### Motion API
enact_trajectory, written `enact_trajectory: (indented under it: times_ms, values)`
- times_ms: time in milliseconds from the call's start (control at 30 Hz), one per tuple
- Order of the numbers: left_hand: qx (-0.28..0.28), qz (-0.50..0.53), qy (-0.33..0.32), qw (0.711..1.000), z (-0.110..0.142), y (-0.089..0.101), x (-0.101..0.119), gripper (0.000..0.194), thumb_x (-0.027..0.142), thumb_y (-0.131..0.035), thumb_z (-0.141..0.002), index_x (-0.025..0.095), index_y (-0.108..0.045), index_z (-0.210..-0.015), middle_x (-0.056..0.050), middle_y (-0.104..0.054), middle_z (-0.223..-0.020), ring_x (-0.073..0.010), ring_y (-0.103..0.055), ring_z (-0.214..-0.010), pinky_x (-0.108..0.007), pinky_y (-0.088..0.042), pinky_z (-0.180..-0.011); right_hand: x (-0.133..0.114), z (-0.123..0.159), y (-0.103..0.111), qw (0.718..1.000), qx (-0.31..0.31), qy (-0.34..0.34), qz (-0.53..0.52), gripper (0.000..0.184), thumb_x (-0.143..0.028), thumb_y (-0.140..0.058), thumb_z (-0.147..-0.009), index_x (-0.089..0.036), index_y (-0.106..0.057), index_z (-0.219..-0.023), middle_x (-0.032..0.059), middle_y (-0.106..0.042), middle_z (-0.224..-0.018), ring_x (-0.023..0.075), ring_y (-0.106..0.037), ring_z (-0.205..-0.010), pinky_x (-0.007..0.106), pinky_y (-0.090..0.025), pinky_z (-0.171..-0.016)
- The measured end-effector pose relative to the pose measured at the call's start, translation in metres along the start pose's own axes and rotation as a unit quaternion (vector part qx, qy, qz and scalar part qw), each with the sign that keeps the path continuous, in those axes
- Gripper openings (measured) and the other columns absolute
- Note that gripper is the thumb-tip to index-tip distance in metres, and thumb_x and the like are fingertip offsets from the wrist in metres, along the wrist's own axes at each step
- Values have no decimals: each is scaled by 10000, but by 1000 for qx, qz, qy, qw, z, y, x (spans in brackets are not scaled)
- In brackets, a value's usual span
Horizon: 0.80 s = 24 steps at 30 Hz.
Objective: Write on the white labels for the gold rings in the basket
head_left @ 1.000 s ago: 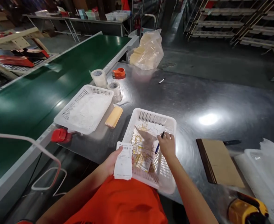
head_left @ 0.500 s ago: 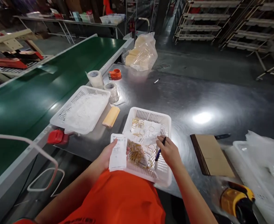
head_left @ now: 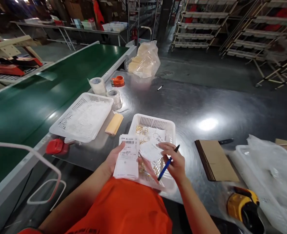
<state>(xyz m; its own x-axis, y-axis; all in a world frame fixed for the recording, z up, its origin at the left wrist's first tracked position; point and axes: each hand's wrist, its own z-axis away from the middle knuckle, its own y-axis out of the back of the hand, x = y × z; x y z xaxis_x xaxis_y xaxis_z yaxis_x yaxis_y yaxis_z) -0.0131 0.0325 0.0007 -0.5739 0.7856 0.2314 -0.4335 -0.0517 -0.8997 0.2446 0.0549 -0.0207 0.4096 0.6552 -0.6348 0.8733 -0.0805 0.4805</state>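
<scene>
1. So, a white packet (head_left: 151, 150) with print on it hangs tilted over the white basket (head_left: 153, 121), right beside the pile of paper slips (head_left: 126, 164)
2. The right hand (head_left: 174, 161) pinches the edge of the packet with its fingertips and also keeps a blue pen (head_left: 167, 165) in its grip, slanting down
3. The left hand (head_left: 112, 159) holds the paper slips, with its thumb on top, and they have black lines and words on them
4. Inside the basket there are shiny gold rings (head_left: 145, 131) and more white paper, partly hidden by the hands and slips
5. The basket sits on a shiny dark table (head_left: 187, 107), close to the person's red shirt (head_left: 126, 208)
6. To the left are a folded yellow paper bundle (head_left: 114, 124) and another white basket full of see-through plastic, with two fat rolls of tape (head_left: 97, 85) behind it
7. To the right lie flat brown cardboard (head_left: 219, 161) and a yellow and black thing (head_left: 242, 204)
8. Farther off, a long green belt (head_left: 50, 87) runs along the left side
</scene>
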Motion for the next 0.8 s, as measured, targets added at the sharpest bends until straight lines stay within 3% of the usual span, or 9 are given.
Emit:
enact_trajectory:
  times_ms: [133, 233, 300, 367, 467, 533, 600, 700, 800]
  values:
    - [99, 0, -64, 993, 3, -3, 1, 605, 533, -393, -896, 39, -565, -1200, -188, -713, -917, -301, -668, -920, -432, -443, -905, -9, 12, -13, 995, -2, -98, -28, 241, -115, -465, -797, -238, -585, -965, 70, -684, -1113, 269, -509, -1211, 549, -407, -990]
    - [146, -15, -71, 987, 3, -9, -3, 582, 499, -350, -919, 20, -581, -1155, -196, -713, -898, -291, -678, -882, -420, -461, -884, -29, 15, -21, 987, 12, -142, -79, 252, -230, -534, -832, -223, -558, -1082, 101, -668, -1127, 259, -564, -1142, 466, -477, -935]
    - [165, -24, -70, 984, 1, -14, -6, 564, 483, -335, -927, 27, -588, -1145, -195, -713, -902, -287, -680, -861, -419, -472, -865, -41, 13, -27, 990, -15, -132, -39, 314, -289, -602, -813, -216, -574, -1116, 99, -683, -1055, 243, -639, -978, 386, -537, -804]
    - [191, -36, -75, 978, -2, -16, -9, 544, 458, -339, -932, 28, -581, -1162, -190, -713, -884, -277, -683, -828, -411, -478, -855, -47, 10, -29, 994, -24, -99, 49, 207, -252, -608, -814, -221, -635, -1017, 67, -698, -886, 206, -662, -789, 321, -541, -667]
    - [223, -43, -92, 969, -6, -12, -11, 517, 460, -382, -921, 56, -576, -1178, -168, -713, -846, -253, -680, -749, -401, -488, -825, -49, 7, -24, 987, 80, -51, 127, 155, -125, -566, -834, -227, -659, -906, 47, -696, -803, 178, -658, -743, 298, -537, -654]
    - [209, -24, -79, 974, -8, -6, -13, 546, 517, -394, -903, 72, -589, -1153, -159, -707, -861, -250, -670, -750, -395, -489, -806, -51, 6, -21, 979, 165, -13, 117, 229, -77, -585, -814, -228, -647, -975, 62, -712, -921, 195, -665, -847, 345, -550, -742]
    - [167, 6, -52, 985, -11, 0, -17, 622, 586, -360, -890, 61, -603, -1118, -149, -695, -855, -244, -654, -760, -369, -484, -780, -56, 6, -25, 981, 175, 33, 79, 283, -69, -596, -803, -231, -633, -1032, 80, -703, -1033, 222, -656, -950, 393, -551, -789]
    - [95, 68, -21, 993, -14, 3, -22, 809, 727, -262, -828, 42, -609, -1081, -128, -659, -795, -210, -609, -689, -325, -471, -689, -66, 11, -46, 994, 71, 78, 12, 241, -102, -589, -813, -251, -622, -1000, 53, -717, -1002, 212, -668, -928, 406, -539, -798]
    - [36, 129, 30, 991, -14, 3, -22, 967, 863, -278, -682, 24, -607, -1031, -92, -592, -717, -150, -506, -561, -271, -419, -550, -71, 20, -66, 997, -15, 74, -3, 188, -103, -581, -806, -255, -599, -914, 3, -730, -917, 189, -676, -864, 448, -478, -872]
